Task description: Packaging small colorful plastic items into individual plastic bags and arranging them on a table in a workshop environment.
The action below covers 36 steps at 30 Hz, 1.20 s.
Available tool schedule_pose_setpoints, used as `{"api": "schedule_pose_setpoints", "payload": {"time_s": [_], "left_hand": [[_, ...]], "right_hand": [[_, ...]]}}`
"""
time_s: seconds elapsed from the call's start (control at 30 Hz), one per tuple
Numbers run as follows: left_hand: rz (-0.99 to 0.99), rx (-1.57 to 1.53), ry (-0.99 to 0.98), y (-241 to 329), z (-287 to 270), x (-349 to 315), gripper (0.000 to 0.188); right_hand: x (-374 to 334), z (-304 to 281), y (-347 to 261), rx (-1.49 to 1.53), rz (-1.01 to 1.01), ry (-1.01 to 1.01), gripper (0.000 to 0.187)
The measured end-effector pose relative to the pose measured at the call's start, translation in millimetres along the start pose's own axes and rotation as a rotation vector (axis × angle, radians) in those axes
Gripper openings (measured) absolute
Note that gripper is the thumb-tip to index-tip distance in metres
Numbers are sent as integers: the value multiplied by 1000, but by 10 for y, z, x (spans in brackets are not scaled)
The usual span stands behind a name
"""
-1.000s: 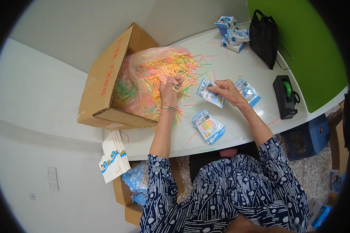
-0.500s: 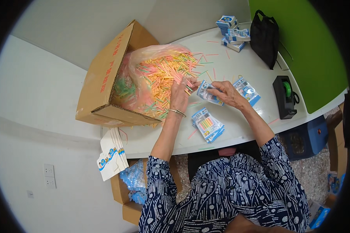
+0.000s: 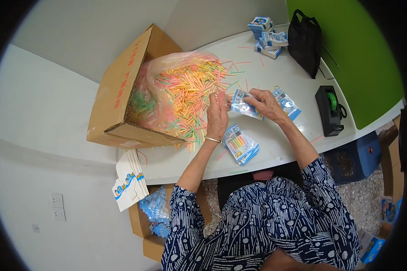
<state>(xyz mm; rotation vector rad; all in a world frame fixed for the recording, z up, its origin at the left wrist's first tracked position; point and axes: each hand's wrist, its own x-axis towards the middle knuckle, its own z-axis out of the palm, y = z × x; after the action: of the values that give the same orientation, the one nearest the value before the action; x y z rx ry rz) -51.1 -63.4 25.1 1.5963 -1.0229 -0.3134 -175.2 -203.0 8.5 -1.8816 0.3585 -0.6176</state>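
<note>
One white table (image 3: 276, 141), green wall (image 3: 371, 67) beside (right grip (image 3: 267, 106) pinching packet (image 3: 239, 105), left grip (image 3: 217, 118) holding sticks (image 3: 220, 95)).

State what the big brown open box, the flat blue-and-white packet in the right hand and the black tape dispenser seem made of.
Big brown open box: matt cardboard, by its folded flaps.
Flat blue-and-white packet: probably glossy plastic film, by its glints.
Black tape dispenser: perhaps smooth plastic, by its soft sheen; metal possible.
</note>
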Motion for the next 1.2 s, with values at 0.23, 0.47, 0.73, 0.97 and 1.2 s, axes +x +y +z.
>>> {"api": "schedule_pose_setpoints", "payload": {"time_s": [0.23,0.47,0.73,0.97,1.2], "left_hand": [[-98,-284,-7,-76,-39,-5,19],[-151,-597,85,106,-114,156,22],[-142,-741,52,276,-17,113,31],[-112,-702,82,273,97,54,32],[-104,-611,66,215,181,-95,35]], "right_hand": [[-11,2,13,-45,19,-1,32],[-65,-14,13,77,73,-178,31],[-120,19,54,150,121,-296,33],[-149,29,71,233,134,-315,34],[-182,14,45,249,150,-318,34]]}}
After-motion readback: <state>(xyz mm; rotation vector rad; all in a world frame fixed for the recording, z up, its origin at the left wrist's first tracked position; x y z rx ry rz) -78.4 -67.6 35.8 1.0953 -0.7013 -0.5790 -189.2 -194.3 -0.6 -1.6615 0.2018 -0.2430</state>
